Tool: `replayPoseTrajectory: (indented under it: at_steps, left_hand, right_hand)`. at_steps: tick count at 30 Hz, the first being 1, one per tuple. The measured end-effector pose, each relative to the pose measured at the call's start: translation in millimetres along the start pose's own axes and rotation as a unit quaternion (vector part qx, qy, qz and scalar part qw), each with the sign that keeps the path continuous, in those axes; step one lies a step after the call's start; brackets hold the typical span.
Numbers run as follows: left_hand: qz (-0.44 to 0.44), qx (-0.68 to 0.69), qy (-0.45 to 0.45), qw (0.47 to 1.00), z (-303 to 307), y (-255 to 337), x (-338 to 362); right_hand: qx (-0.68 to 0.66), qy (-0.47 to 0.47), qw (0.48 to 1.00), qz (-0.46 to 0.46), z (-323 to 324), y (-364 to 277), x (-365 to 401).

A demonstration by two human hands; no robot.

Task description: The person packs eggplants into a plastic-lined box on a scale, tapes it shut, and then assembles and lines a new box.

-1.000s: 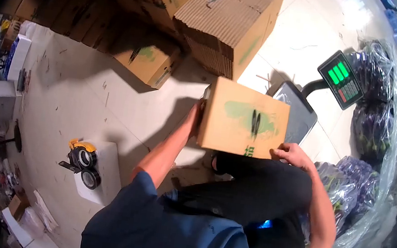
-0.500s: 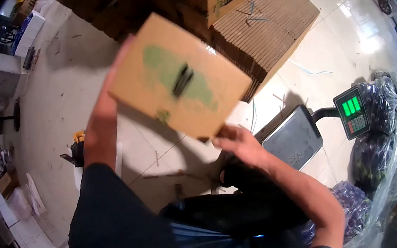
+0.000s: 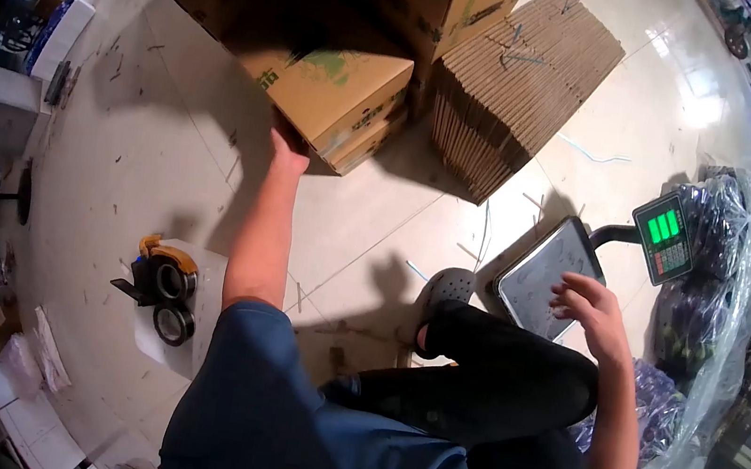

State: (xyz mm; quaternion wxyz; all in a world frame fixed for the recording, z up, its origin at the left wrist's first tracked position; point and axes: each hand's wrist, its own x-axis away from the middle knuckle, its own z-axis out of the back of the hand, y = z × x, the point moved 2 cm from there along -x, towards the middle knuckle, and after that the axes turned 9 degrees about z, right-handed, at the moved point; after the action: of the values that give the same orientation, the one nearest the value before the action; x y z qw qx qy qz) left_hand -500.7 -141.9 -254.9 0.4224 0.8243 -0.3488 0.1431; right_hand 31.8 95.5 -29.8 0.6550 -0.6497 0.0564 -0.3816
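A closed cardboard box (image 3: pixel 342 93) with green print rests on another box at the near end of the box stack. My left hand (image 3: pixel 287 147) grips its near left edge, with the fingers partly hidden along the side. Off to the right, my right hand (image 3: pixel 594 318) is in the air above the near edge of a platform scale (image 3: pixel 545 281). It is empty, its fingers apart and slightly bent. The scale's display (image 3: pixel 665 230) glows green.
A tall stack of flattened cartons (image 3: pixel 528 84) stands right of the boxes. A tape dispenser (image 3: pixel 164 273) and a tape roll (image 3: pixel 173 325) lie at lower left. Plastic-wrapped purple produce (image 3: pixel 704 297) lines the right side. Scraps of strapping (image 3: pixel 595 154) litter the tiled floor.
The cardboard box went from being held between both hands to resting at the stack, farther away. My right hand let go and moved right, over the scale. My left hand stayed at the box.
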Motion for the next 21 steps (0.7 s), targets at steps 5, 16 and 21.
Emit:
replayPoseTrajectory:
  at_steps: [5,16,21]
  left_hand:
    - [-0.023,-0.042,0.027,0.998,-18,-2,9]
    - [-0.036,0.032,-0.016,0.999,-37,38,-14]
    - [-0.141,-0.017,0.026,0.990,-67,114,-2]
  right_hand:
    - [-0.132,0.186,0.974,-0.002,64,64,48]
    - [0.013,0.095,0.991,0.089,75,179,93]
    - [0.072,0.126,0.989,-0.015,76,187,109]
